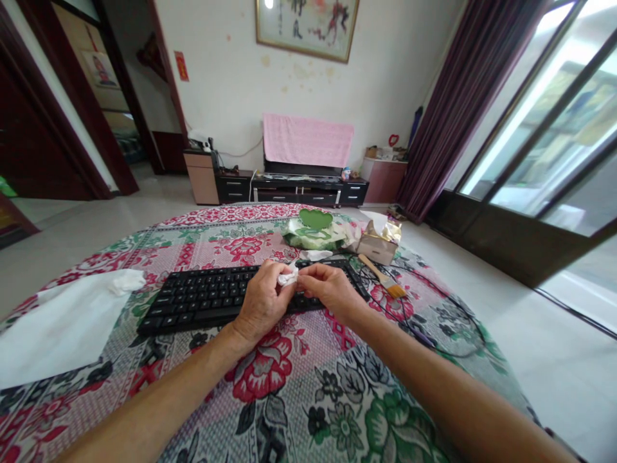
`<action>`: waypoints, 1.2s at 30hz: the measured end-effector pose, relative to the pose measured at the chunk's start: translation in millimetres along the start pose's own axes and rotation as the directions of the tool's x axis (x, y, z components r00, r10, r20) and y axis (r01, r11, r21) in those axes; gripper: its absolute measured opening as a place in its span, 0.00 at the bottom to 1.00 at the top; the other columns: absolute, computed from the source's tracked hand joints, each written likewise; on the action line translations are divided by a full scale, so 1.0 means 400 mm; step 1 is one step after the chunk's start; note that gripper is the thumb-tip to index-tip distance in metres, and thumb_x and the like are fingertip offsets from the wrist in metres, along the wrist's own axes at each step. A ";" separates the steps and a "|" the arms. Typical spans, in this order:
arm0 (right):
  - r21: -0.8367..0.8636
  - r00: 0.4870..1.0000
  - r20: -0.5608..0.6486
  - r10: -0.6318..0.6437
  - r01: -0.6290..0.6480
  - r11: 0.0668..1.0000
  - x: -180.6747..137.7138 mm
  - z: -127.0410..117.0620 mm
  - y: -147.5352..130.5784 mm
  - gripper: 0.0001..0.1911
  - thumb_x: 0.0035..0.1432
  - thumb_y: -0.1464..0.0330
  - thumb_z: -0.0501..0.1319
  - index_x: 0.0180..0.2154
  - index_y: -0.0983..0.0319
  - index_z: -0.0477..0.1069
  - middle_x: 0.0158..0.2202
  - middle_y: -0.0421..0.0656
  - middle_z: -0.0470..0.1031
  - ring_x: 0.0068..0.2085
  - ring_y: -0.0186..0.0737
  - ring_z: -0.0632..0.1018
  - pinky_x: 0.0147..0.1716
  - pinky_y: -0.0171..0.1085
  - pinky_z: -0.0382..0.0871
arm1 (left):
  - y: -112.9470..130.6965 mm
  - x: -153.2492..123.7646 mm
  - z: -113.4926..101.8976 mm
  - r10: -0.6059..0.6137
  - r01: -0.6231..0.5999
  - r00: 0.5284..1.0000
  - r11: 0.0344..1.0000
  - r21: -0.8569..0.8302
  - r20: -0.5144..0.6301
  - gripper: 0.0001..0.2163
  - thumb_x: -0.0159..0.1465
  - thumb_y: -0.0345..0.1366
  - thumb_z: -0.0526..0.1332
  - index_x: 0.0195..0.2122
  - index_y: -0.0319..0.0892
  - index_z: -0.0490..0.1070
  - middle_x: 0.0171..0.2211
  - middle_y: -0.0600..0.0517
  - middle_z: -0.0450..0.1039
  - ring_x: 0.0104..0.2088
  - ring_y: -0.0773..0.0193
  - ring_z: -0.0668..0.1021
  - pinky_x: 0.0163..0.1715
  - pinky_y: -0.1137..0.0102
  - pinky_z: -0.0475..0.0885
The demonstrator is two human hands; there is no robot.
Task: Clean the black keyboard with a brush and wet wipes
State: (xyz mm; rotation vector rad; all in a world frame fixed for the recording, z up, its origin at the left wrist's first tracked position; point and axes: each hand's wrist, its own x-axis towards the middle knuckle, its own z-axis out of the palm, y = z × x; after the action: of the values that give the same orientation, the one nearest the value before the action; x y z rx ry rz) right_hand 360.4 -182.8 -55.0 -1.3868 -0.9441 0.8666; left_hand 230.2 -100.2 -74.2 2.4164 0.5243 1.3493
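Observation:
My left hand point(264, 297) is closed around a crumpled white wipe point(289, 275), which pokes out between thumb and forefinger. From the other side my right hand point(330, 288) pinches at the same wipe, fingertips pressed together. Both hands are over the right half of a black keyboard point(202, 294), which lies on the flowered tablecloth point(270, 366). Behind the hands stands a green and white wipes pack point(311, 238) with its green lid up. My fingers hide some of the keys and part of the wipe.
A brush point(383, 276) with a wooden handle lies right of the keyboard, near a looping black cable point(475, 321). A tissue box point(378, 245) stands behind it. At left, a white sheet point(62, 321) carries a crumpled white wad point(128, 281). The table's rounded edge drops off at the right.

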 end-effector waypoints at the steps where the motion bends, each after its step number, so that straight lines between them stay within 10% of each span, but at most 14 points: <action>1: -0.052 0.999 0.046 -0.012 0.015 0.999 0.010 -0.006 -0.010 0.11 0.46 0.61 0.64 0.31 0.61 0.75 0.28 0.40 0.76 0.31 0.36 0.75 0.32 0.36 0.69 | -0.009 0.006 -0.004 -0.004 0.004 1.000 1.000 0.010 -0.008 0.03 0.60 0.31 0.59 0.36 0.41 0.67 0.32 0.52 0.70 0.33 0.64 0.74 0.35 0.71 0.69; 6: -0.510 0.954 0.279 -0.109 0.243 0.825 0.065 -0.078 -0.075 0.18 0.50 0.62 0.60 0.43 0.57 0.76 0.44 0.43 0.77 0.46 0.45 0.75 0.49 0.45 0.68 | -0.059 0.034 -0.029 -0.114 0.114 0.993 0.991 0.070 0.003 0.04 0.59 0.32 0.60 0.35 0.42 0.71 0.32 0.53 0.74 0.32 0.64 0.75 0.36 0.70 0.70; 14: -0.877 0.890 0.437 0.128 0.390 0.280 0.072 -0.106 -0.050 0.59 0.34 0.55 0.71 0.66 0.57 0.48 0.68 0.51 0.45 0.66 0.66 0.47 0.61 0.64 0.43 | -0.096 0.025 -0.027 -0.139 0.121 0.984 0.981 0.152 0.114 0.03 0.58 0.32 0.60 0.32 0.42 0.72 0.33 0.51 0.75 0.37 0.60 0.76 0.41 0.66 0.69; 29: -0.856 0.882 0.451 0.135 0.385 0.343 0.092 -0.116 -0.026 0.60 0.34 0.47 0.69 0.65 0.58 0.48 0.67 0.52 0.49 0.66 0.65 0.45 0.61 0.65 0.36 | -0.074 0.095 0.081 -0.039 -0.065 0.919 0.967 0.248 0.392 0.09 0.61 0.29 0.56 0.36 0.42 0.77 0.35 0.49 0.77 0.39 0.60 0.77 0.44 0.67 0.70; 36: -0.861 0.887 0.443 0.127 0.382 0.335 0.096 -0.115 -0.020 0.58 0.33 0.49 0.70 0.64 0.58 0.51 0.65 0.53 0.51 0.65 0.66 0.48 0.60 0.67 0.38 | -0.103 0.106 0.017 -0.038 -0.140 0.878 0.933 0.332 0.477 0.14 0.58 0.25 0.54 0.36 0.43 0.78 0.33 0.49 0.76 0.35 0.60 0.76 0.42 0.66 0.70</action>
State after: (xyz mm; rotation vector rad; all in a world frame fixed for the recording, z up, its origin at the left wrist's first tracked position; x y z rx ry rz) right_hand 417.5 -165.9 -44.0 -2.0768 -2.1462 0.4413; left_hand 250.1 -45.0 -64.8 2.9421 0.6098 0.6566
